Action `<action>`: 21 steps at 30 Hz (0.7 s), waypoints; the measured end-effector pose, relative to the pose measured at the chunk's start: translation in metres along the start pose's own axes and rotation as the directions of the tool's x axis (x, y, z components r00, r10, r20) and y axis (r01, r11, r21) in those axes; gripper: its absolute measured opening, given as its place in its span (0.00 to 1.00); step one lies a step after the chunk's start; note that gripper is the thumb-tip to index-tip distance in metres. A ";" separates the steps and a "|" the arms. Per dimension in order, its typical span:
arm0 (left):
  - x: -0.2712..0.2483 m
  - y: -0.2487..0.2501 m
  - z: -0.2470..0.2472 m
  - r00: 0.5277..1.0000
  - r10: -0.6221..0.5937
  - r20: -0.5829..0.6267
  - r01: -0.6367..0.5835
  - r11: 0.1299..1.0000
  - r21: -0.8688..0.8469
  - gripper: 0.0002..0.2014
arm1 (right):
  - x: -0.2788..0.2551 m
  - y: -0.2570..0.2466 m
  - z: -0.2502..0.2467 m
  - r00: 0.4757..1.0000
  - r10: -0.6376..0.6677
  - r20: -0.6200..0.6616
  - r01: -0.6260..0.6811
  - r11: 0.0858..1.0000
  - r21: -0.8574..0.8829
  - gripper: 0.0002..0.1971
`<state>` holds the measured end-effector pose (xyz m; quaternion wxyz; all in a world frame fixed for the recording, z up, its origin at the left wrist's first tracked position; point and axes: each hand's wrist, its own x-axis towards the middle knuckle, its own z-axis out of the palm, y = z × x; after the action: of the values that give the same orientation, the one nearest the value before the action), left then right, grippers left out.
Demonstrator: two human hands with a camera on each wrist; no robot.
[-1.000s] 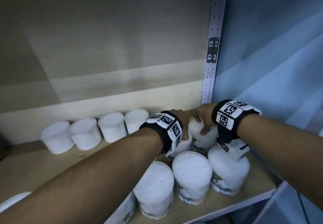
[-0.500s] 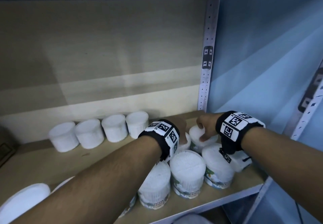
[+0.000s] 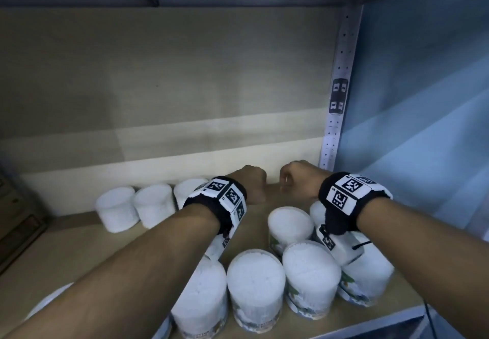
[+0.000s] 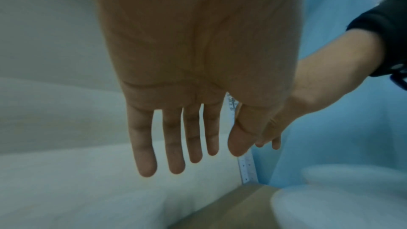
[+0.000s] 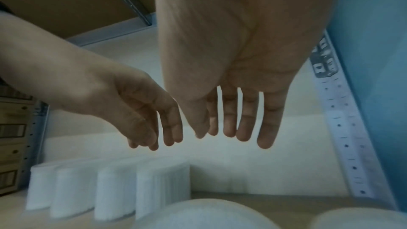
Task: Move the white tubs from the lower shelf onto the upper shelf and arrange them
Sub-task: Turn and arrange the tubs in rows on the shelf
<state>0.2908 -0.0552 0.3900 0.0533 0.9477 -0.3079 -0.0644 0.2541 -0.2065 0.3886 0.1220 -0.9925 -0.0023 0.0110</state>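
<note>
To your right stands a perforated metal upright (image 3: 335, 116) against a blue wall (image 3: 423, 100); brown cartons (image 5: 11, 154) sit far left.

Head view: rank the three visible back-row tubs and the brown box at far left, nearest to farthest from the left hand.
From the left hand:
1. Third back-row tub, just left of the wrist and partly hidden by it.
2. Middle back-row tub, further left.
3. Leftmost back-row tub, at the end of the row.
4. Brown box, at the far left edge.
</note>
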 end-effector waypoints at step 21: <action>0.008 -0.164 0.027 0.972 -0.233 -0.033 0.229 0.968 -0.098 0.26 | 0.113 -0.096 0.054 0.990 -0.077 0.117 0.092 0.988 -0.127 0.20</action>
<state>0.3876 0.0709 0.3395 0.0965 0.9748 -0.1907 -0.0633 0.3661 -0.0991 0.3569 0.0562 -0.9952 -0.0519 0.0613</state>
